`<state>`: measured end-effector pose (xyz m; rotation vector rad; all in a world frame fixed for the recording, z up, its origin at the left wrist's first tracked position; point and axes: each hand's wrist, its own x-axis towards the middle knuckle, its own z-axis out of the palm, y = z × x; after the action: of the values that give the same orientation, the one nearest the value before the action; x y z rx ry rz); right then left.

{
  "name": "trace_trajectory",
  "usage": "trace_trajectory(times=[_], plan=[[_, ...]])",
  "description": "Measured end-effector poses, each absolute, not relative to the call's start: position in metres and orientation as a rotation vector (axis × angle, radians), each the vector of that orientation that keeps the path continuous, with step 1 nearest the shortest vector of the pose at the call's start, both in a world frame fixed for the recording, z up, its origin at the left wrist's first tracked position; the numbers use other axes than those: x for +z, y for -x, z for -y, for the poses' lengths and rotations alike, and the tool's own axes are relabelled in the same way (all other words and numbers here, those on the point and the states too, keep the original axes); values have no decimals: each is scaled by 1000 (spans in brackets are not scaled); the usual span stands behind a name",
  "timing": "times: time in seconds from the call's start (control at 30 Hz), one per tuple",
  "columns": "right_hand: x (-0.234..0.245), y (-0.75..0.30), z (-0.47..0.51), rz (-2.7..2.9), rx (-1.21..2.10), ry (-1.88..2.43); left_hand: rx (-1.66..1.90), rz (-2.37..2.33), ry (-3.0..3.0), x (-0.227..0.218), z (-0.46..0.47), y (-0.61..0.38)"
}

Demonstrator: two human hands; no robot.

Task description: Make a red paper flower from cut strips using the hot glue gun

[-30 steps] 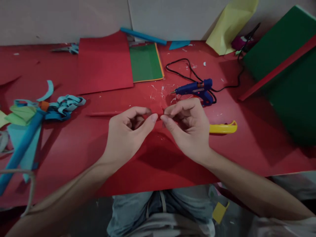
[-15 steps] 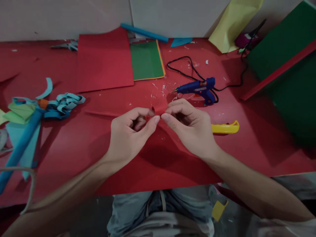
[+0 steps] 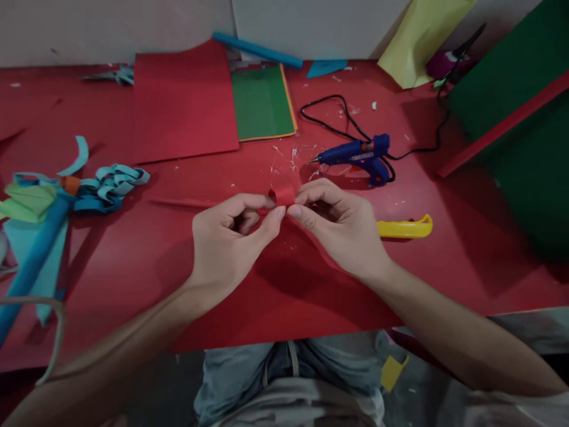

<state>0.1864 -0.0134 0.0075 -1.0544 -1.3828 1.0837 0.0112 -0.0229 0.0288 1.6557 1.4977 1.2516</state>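
Between my hands a red paper strip (image 3: 284,193) is curled into a small loop. My left hand (image 3: 237,237) pinches its left side with thumb and index finger. From the right, my right hand (image 3: 340,222) pinches the same strip, the two thumb tips almost touching. Just beyond the right hand lies a blue hot glue gun (image 3: 355,153), its nozzle pointing left toward white glue strings. A yellow cutter (image 3: 405,228) rests beside the right hand, its left end hidden behind that hand.
Red sheets (image 3: 186,104) and green paper (image 3: 264,101) lie at the back, near scissors (image 3: 118,75) and a blue paper tube (image 3: 258,50). Blue looped paper decorations (image 3: 109,187) sit at left. A large green panel (image 3: 515,77) stands at right. The table's front edge is near my lap.
The red paper loop shows rounder and more fully above my fingertips now. Both hands stay pinched on it, with only slight shifts; the view has tilted a little.
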Motion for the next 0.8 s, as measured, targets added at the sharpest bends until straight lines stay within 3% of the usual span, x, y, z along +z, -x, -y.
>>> trace_trajectory(times=[0.37, 0.47, 0.57, 0.8], plan=[[7, -188, 9, 1338, 1217, 999, 1254, -1405, -1772, 17, 17, -3], [8, -193, 6, 1249, 1395, 1000, 1354, -1334, -1989, 11, 10, 4], [10, -200, 2, 1200, 1524, 1003, 1179, -1301, -2347, 6, 1, 12], [7, -207, -3, 1338, 1355, 1094, 1100, -1235, -2606, -5, -8, 18]])
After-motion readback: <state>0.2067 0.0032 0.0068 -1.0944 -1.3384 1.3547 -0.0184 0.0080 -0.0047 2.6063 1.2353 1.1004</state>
